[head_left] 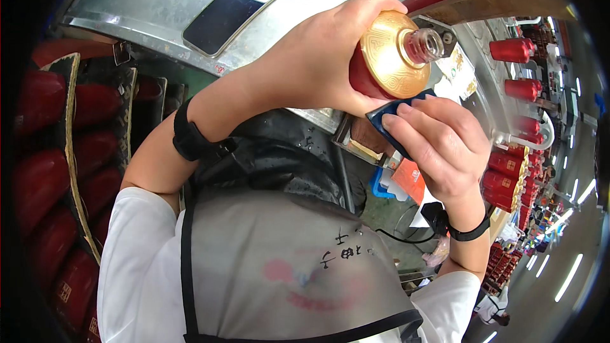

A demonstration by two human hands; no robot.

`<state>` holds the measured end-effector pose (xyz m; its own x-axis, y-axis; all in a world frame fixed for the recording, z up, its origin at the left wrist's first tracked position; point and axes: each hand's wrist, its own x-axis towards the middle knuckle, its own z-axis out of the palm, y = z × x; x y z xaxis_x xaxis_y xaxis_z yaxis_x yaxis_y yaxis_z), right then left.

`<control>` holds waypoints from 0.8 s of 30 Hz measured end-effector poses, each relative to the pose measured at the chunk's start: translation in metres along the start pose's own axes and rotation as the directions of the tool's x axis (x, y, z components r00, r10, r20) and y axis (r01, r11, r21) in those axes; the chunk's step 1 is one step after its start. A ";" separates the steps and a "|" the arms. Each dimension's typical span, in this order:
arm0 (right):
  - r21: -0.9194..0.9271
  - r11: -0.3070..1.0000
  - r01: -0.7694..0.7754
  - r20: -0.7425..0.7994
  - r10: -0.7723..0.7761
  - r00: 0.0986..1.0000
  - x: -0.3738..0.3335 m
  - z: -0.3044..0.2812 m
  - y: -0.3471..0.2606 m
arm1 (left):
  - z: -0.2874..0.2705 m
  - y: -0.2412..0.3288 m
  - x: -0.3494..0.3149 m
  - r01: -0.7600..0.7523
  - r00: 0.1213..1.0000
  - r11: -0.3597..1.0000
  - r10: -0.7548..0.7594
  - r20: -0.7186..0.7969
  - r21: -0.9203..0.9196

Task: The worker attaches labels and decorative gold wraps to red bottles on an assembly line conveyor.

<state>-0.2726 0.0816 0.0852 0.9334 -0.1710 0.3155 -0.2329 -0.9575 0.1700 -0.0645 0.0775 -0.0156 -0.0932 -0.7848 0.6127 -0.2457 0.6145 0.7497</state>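
Note:
My left hand (318, 57) is wrapped round a red bottle with a gold embossed shoulder (391, 57) and a clear glass neck. The bottle is tilted, its open mouth pointing right. Just below it, my right hand (445, 140) pinches a dark blue folded pad (397, 117), perhaps a cloth or sanding sheet. The pad lies close against the bottle's lower side; whether it touches I cannot tell. Most of the bottle's red body is hidden behind my left hand.
A phone (232, 14) lies on the metal table (152, 0). Red bottles (41, 105) stand in divided rows at left. More red bottles (511, 51) line the right side, beside a curved brown edge (502, 5). An orange sheet (410, 178) lies below my right hand.

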 end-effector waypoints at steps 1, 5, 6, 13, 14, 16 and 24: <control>-0.001 1.000 0.024 -0.056 -0.024 0.998 -0.003 0.002 0.000 | 0.000 0.000 0.001 0.006 1.000 1.000 -0.006 0.004 -0.002; 0.032 0.998 0.054 -0.196 -0.046 0.979 0.001 -0.006 0.005 | -0.006 0.001 0.001 0.099 0.992 0.995 -0.096 0.083 -0.026; 0.053 0.999 0.003 -0.161 0.005 0.987 0.004 -0.009 0.005 | -0.006 -0.001 0.001 0.084 0.994 0.996 -0.083 0.075 -0.005; 0.105 0.994 -0.033 -0.246 0.058 0.968 -0.015 0.017 0.006 | -0.009 0.004 0.003 0.138 0.981 0.989 -0.128 0.144 -0.062; 0.104 0.994 -0.032 -0.251 0.058 0.966 -0.019 0.016 0.004 | -0.009 0.004 0.003 0.145 0.981 0.985 -0.130 0.146 -0.096; 0.133 0.985 -0.107 -0.026 0.112 0.993 -0.025 0.016 0.000 | -0.011 0.005 0.002 0.135 0.980 0.987 -0.120 0.158 -0.088; 0.120 0.993 -0.022 -0.259 0.053 0.964 -0.006 0.017 0.014 | -0.014 -0.001 0.010 0.084 0.981 0.993 -0.067 0.183 -0.087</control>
<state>-0.2765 0.0651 0.0703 0.8170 -0.1550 0.5554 -0.2188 -0.9745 0.0498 -0.0521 0.0706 -0.0069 -0.2516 -0.8256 0.5050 -0.1676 0.5511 0.8175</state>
